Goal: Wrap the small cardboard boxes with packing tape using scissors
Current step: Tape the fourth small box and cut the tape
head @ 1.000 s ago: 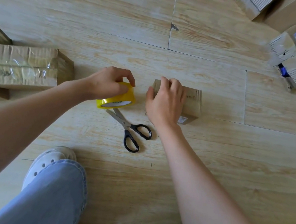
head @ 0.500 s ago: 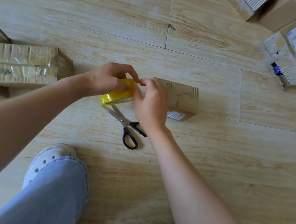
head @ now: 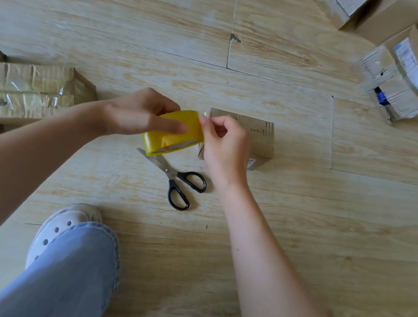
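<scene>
The left hand (head: 138, 114) holds a yellow tape roll (head: 173, 133) just above the floor (head: 332, 205). Its grip is curled round the glossy band, with one finger laid flat on the side. The right hand (head: 225, 144) pinches the tape's edge at the roll's right rim between thumb and forefinger. Just behind this hand the box (head: 260, 136) sits on the floor; it is small, rectangular, of plain brown cardboard. Below the roll lie scissors (head: 172, 174) with steel blades together and black loop handles. The floor is pale wood-grain planks with thin dark joints. At left lies a crumpled carton (head: 21, 93) with shiny tape, and at top right are labelled cartons (head: 403, 79). A white holed clog (head: 63, 225) and a blue denim leg (head: 69, 273) show below.
</scene>
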A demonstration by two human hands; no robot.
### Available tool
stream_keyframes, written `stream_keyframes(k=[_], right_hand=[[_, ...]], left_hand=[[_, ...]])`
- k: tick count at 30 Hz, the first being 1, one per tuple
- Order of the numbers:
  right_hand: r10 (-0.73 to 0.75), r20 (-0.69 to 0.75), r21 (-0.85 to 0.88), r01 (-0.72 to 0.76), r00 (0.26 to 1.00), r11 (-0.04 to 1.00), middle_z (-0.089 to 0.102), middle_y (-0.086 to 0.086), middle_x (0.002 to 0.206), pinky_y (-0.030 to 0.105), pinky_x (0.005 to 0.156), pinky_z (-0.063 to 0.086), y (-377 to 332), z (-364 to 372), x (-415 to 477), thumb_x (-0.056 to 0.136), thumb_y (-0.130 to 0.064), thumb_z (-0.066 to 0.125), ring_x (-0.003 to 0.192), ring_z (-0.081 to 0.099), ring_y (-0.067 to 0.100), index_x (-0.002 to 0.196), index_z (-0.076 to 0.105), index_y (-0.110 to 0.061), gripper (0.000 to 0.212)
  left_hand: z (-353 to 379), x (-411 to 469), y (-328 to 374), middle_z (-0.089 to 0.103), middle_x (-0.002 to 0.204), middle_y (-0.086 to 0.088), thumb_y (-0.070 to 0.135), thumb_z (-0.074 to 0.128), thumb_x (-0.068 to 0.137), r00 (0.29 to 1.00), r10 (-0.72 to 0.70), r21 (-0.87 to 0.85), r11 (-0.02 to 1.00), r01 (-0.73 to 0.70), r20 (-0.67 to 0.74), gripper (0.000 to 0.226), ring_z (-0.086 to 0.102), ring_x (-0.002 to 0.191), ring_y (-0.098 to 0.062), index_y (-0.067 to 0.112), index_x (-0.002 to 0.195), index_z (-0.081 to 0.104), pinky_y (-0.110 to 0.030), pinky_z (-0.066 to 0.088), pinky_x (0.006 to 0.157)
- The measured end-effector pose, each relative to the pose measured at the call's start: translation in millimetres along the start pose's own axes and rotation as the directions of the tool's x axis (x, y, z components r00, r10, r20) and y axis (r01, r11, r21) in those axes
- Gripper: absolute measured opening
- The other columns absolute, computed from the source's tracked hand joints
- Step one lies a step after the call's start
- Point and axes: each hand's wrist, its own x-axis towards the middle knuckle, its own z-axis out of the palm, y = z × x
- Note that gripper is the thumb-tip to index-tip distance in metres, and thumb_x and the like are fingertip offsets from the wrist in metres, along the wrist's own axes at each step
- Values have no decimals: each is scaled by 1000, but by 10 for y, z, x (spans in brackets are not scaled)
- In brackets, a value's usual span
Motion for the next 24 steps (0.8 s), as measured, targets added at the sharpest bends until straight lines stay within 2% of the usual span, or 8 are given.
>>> stream_keyframes(k=[2, 5, 8, 12, 15, 19, 22, 24], right_hand=[[20, 14, 28, -21, 1000, 999, 60, -1, 68, 23, 61, 45, 2, -76, -16, 93, -20, 64, 62, 54, 10, 83, 66, -3, 19], [41, 34, 66, -43, 999, 997, 59, 0, 67, 10, 55, 41, 1, -169, -89, 95, -18, 61, 56, 49, 1, 82, 63, -5, 19], [117, 1, 97, -116, 993, 988, 65, 14, 77, 9, 55, 40, 42, -231, -96, 96, -19, 59, 62, 51, 4, 87, 63, -2, 20], [174, -33, 79, -171, 984, 982, 63, 2, 79, 7, 60, 44, 120, -316, -34, 98, -23, 57, 68, 56, 8, 95, 63, -2, 23], [166, -98, 91, -157, 981, 983, 60, -1, 76, 7, 56, 43, 133, -400, 23, 98, -24, 56, 63, 53, 4, 89, 60, -7, 20], [150, -68, -112, -157, 986, 981, 60, -1, 73, 18, 60, 43, 234, -551, 203, 98, -24, 56, 68, 56, 14, 84, 61, -6, 23], [129, -54, -311, -140, 990, 940, 54, -6, 65, 16, 52, 35, 325, -569, 264, 99, -27, 55, 59, 50, 8, 70, 53, -14, 32], [90, -48, -414, -102, 995, 905, 52, -7, 64, 25, 54, 35, 364, -548, 260, 100, -27, 53, 60, 50, 12, 70, 50, -15, 32]], left_hand=[[-22, 6, 5, 46, 57, 3, 49, 71, 78, 1000, 1, 63, 998, 1, -26, 46, 43, 55, -9, 7, 66, 58, -22, 33, 55], [-23, 88, 17, 46, 53, 4, 51, 67, 80, 984, -52, 317, 943, 104, -167, 45, 43, 53, -10, 12, 60, 58, -23, 32, 51], [18, 147, 1, 41, 53, 1, 60, 67, 73, 972, -94, 338, 927, 164, -215, 56, 40, 51, -11, 9, 57, 51, -25, 31, 50], [99, 140, -91, 49, 57, -4, 66, 55, 76, 983, 2, 340, 938, 61, -183, 60, 46, 55, -17, 7, 65, 56, -29, 34, 52], [70, 205, -111, 50, 58, -4, 77, 52, 69, 953, -3, 522, 836, 168, -302, 67, 49, 58, -18, 11, 61, 55, -29, 32, 50], [15, 250, -146, 46, 55, -1, 88, 41, 51, 939, -46, 499, 837, 223, -341, 76, 45, 56, -14, 14, 58, 54, -28, 26, 49], [67, 291, -182, 50, 57, -1, 83, 47, 64, 943, -45, 501, 838, 215, -329, 65, 48, 57, -12, 19, 59, 58, -26, 27, 49], [90, 331, -206, 51, 60, -1, 77, 53, 72, 945, -50, 511, 831, 219, -325, 57, 49, 61, -13, 21, 58, 58, -26, 29, 51]])
